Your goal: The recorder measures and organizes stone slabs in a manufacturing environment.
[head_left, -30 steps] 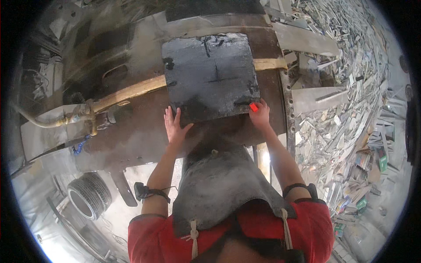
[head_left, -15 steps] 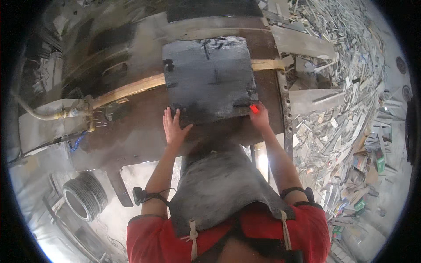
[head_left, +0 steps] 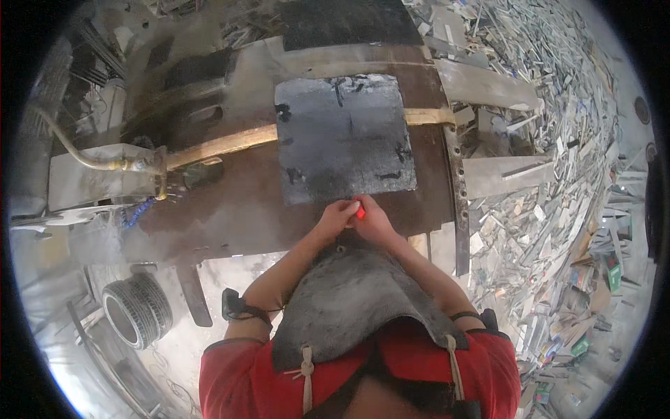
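A dark grey, roughly square slab (head_left: 345,143) with black blotches and ragged edges lies on the brown worktable (head_left: 244,199). Just off its near edge my two hands meet. My right hand (head_left: 375,225) is closed around a small bright red object (head_left: 360,209), whose kind I cannot make out. My left hand (head_left: 335,218) is closed too, its fingers touching the right hand beside the red object. Whether the left fingers grip part of it is hidden.
A wooden strip (head_left: 230,143) runs across the table, passing out of sight at the slab. A hose with a brass fitting (head_left: 136,164) sits at left. Tyres (head_left: 136,314) stand below the table's left side. Broken offcuts (head_left: 523,216) heap the floor at right.
Both hands have left the slab's near corners and come together in front of its near edge. The red object has moved left with my right hand.
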Tool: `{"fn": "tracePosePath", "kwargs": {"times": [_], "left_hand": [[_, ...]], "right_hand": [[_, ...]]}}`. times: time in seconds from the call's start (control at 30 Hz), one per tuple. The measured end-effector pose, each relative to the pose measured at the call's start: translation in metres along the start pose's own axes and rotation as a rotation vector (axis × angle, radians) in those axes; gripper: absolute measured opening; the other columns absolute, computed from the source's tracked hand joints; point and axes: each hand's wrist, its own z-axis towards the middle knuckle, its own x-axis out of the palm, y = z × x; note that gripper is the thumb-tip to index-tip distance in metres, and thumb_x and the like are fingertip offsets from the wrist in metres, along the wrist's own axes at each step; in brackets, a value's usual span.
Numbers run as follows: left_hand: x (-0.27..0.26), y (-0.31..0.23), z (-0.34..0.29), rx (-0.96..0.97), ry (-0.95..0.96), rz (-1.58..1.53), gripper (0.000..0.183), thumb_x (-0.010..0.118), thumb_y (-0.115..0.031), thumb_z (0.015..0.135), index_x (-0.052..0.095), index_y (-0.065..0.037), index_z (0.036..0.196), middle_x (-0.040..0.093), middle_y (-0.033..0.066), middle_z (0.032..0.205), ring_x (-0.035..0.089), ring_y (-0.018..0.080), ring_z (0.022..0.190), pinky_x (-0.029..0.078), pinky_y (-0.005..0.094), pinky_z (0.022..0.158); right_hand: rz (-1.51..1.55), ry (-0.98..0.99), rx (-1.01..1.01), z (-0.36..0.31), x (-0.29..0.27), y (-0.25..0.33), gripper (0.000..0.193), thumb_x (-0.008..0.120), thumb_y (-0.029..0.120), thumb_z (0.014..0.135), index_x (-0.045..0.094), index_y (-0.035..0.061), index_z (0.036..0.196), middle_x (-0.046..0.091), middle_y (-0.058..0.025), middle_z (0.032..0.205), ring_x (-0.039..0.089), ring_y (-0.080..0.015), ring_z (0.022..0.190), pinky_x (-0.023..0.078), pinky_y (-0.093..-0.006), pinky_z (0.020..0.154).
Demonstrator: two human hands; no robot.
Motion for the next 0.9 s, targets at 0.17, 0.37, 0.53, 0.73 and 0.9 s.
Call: {"fn": "tracePosePath", "kwargs": {"times": [0.17,0.37,0.53,0.73,0.9], "left_hand": [[-0.001,-0.014,-0.015,-0.031,-0.15,0.1,0.032,0.067,-0.027,0.09,0.066,0.001,0.105,0.065,0.0059,0.089,0.062,0.0141,0.083,0.05,0.0306,0.068],[-0.104,-0.038,0.011,0.209,-0.566,-0.195,0.015,0.069,-0.021,0.086,0.066,-0.006,0.089,0.057,-0.0007,0.072,0.051,0.0099,0.062,0.041,0.0274,0.055],[-0.154,-0.026,0.027,0.166,-0.631,-0.077,0.035,0.076,-0.027,0.081,0.065,-0.001,0.101,0.061,0.0017,0.076,0.058,0.0142,0.068,0.047,0.03,0.064],[-0.107,-0.007,-0.002,0.29,-0.74,1.202,0.081,0.085,-0.034,0.07,0.047,-0.01,0.137,0.049,0.0172,0.131,0.046,0.0341,0.122,0.041,0.0467,0.101],[-0.102,0.022,-0.015,0.299,-0.686,1.301,0.099,0.088,-0.033,0.06,0.038,-0.017,0.144,0.033,0.0187,0.146,0.031,0.0379,0.135,0.027,0.0502,0.111]], "right_hand": [[0.032,0.096,-0.07,-0.003,-0.005,-0.009,0.053,0.062,0.01,0.082,0.039,0.0046,0.13,0.063,-0.0234,0.104,0.061,-0.0438,0.1,0.05,-0.0493,0.084],[-0.233,0.236,0.074,-0.019,-0.034,-0.049,0.044,0.058,0.016,0.086,0.046,0.0141,0.129,0.063,-0.0209,0.108,0.062,-0.0402,0.098,0.05,-0.0458,0.081],[-0.273,0.149,0.032,-0.003,-0.043,-0.07,0.025,0.058,0.02,0.087,0.059,0.0111,0.111,0.067,-0.0191,0.09,0.067,-0.0353,0.083,0.053,-0.0431,0.074],[0.271,0.029,0.354,0.094,-0.033,-0.097,0.031,0.059,0.023,0.086,0.056,0.0058,0.111,0.068,-0.0148,0.08,0.069,-0.0291,0.068,0.054,-0.0409,0.063],[0.291,-0.016,0.368,0.136,-0.042,-0.071,0.031,0.059,0.023,0.086,0.056,0.0008,0.108,0.066,-0.0113,0.072,0.068,-0.022,0.061,0.053,-0.0365,0.059]]}}
